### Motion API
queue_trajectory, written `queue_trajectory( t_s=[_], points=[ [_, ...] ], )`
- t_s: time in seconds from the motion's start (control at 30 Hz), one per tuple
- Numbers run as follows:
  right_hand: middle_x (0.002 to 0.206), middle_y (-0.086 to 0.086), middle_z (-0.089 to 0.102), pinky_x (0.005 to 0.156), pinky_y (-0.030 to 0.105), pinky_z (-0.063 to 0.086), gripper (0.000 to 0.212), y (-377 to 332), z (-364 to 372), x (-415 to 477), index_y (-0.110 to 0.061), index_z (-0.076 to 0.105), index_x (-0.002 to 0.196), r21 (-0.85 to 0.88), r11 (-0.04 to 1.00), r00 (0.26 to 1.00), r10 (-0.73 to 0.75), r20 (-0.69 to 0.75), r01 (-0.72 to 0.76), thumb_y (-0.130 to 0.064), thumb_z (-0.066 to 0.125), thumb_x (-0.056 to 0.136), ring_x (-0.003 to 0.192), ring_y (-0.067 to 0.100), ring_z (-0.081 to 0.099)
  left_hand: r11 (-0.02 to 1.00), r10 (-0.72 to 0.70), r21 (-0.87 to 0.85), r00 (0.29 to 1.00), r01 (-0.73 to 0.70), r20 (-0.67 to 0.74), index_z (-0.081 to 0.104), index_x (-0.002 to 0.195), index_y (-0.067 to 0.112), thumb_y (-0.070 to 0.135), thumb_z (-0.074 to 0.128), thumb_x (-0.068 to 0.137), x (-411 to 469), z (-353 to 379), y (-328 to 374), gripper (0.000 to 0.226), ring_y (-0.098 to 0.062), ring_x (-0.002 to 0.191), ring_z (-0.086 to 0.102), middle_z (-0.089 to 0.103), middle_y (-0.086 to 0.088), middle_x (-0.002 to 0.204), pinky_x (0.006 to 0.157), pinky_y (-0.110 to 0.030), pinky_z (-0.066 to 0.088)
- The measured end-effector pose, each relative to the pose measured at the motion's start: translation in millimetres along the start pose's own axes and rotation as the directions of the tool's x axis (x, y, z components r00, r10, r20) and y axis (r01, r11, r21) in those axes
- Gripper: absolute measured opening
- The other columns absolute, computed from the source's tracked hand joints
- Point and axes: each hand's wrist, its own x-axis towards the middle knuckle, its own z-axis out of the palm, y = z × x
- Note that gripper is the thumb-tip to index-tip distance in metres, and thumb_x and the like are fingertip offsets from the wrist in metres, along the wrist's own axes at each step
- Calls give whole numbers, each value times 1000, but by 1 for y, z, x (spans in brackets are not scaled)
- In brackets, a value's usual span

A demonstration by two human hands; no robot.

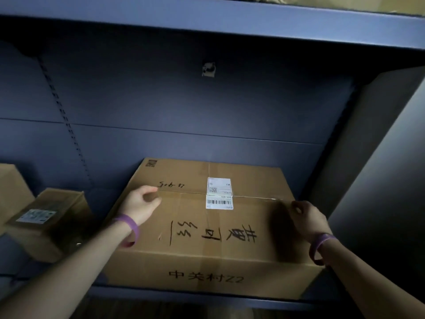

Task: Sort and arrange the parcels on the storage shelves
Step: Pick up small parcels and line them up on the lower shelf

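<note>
Head view, left hand (140, 204) loosely curled over large box (250, 178), right hand (308, 217) grip unclear, small box (54, 218) left.

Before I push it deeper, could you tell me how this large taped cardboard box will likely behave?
The large box is probably stiff: its taped top lies flat. Wide and low, it should slide along the shelf rather than tip. Weight cannot be judged.

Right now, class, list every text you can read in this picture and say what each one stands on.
"中关村Z2": printed on the front of the big box.
"黄可", "丝": handwritten sideways on its top; my likely reading.
The white label: barcode and print too small to read.
Scrawl by the left hand: illegible.
Label on the small box: blurred.
</note>
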Motion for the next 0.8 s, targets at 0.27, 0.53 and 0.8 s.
queue_trajectory(
  t_s=[0.27, 0.53, 0.8],
  points=[
    [138, 15, 52, 104, 49, 44, 74, 23, 22, 3, -12, 37, 143, 172, 965, 980, 193, 56, -200, -53, 62, 87, 121, 35, 53, 971, -136, 188, 988, 148, -76, 46, 137, 20, 41, 77, 75, 30, -16, -54, 72, -37, 126, 43, 47, -11, 139, 98, -51, 43],
    [117, 11, 63, 95, 52, 49, 67, 24, 28, 6, -14, 53, 125, 193, 960, 979, 205, 6, -202, -60, 66, 79, 106, 32, 60, 940, -341, 10, 937, 341, 73, 56, 120, 12, 51, 82, 64, 41, -24, -65, 73, -32, 102, 58, 63, -10, 113, 92, -47, 47],
    [129, 17, 59, 99, 51, 48, 70, 33, 12, -16, -10, 48, 135, 315, 936, 972, 205, -117, -159, -47, 73, 81, 116, 37, 57, 971, -232, -61, 973, 230, -22, 51, 115, 13, 45, 83, 66, 17, -32, -62, 66, -31, 95, 58, 61, -10, 106, 85, -45, 50]
  ],
)
